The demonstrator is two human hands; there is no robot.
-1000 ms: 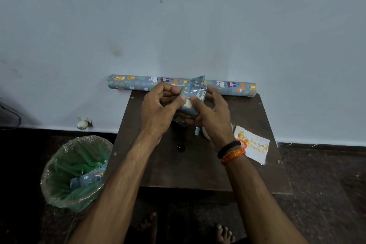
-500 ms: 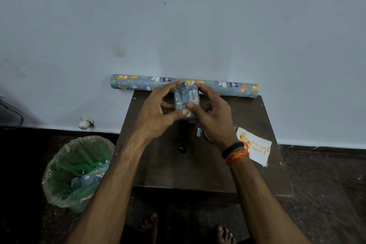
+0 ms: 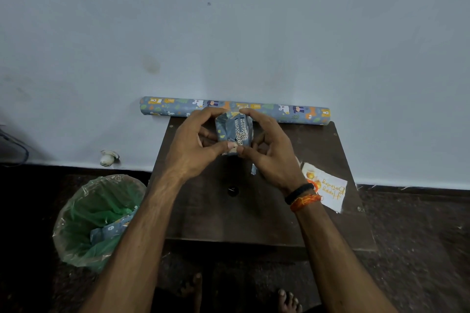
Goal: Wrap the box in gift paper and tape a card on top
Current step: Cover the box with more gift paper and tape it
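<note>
Holding the small box wrapped in blue animal-print gift paper [image 3: 234,132] above the dark wooden table [image 3: 254,211], I pinch it between my left hand [image 3: 193,145] and right hand [image 3: 269,150], thumbs meeting at its near edge; it seems light, its thin paper crease-prone, so I grip the stiff corners.

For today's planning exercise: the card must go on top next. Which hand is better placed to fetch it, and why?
Probably the right hand: the card lies on the table just beside that wrist, while the left hand is on the wrapped box's far side.
</note>
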